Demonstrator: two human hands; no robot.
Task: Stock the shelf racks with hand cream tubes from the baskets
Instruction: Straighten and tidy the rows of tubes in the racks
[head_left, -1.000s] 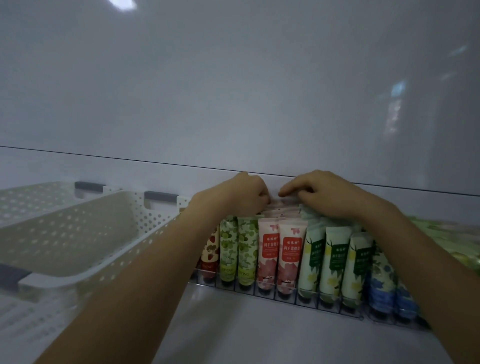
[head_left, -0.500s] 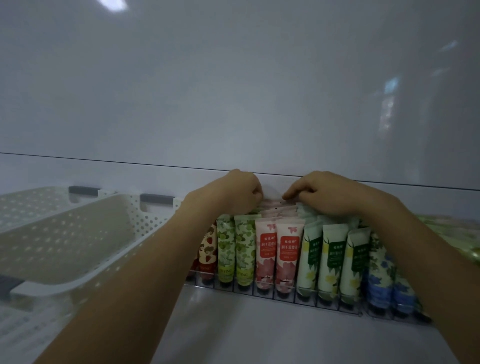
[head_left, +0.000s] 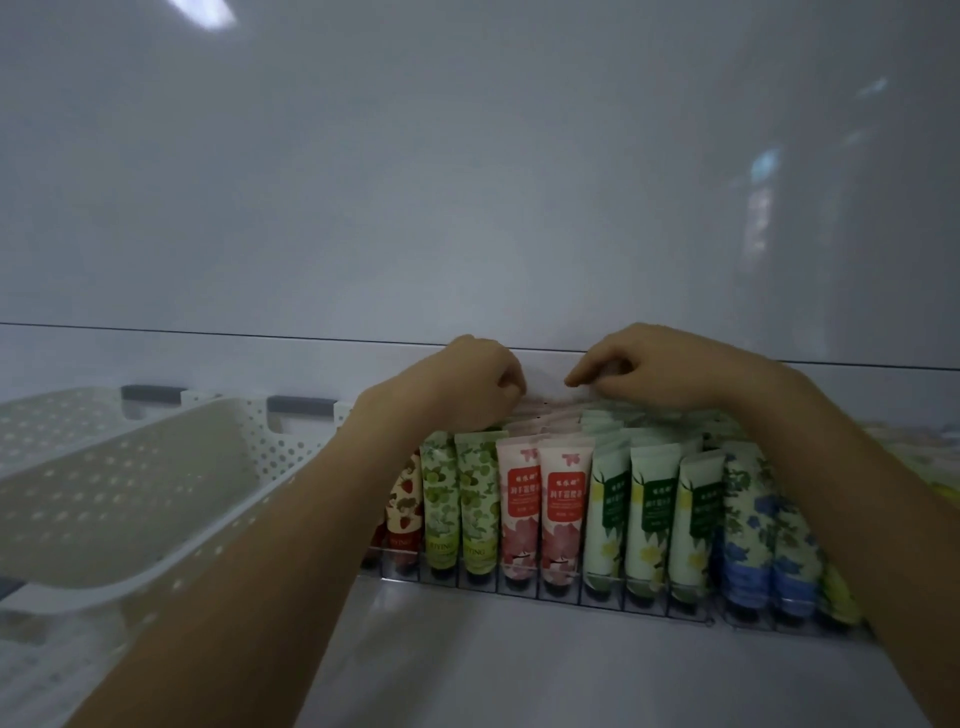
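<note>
Pink tubes (head_left: 544, 422): rear of pink lanes, wire rack (head_left: 519, 586), directly under both hands. L hand (head_left: 467, 387), R hand (head_left: 654, 371): fingers curled over crimps; pinching vs. pressing, can't tell. Risk, prob.: hard shove tips front row fwd, or snags adj. green-label tubes (head_left: 652, 499). Basket (head_left: 156, 493) beside, left.

The left hand (head_left: 467, 387) and right hand (head_left: 665, 369) are now slightly farther apart than a second ago, leaving a wider gap over the pink tubes (head_left: 563, 499).
</note>
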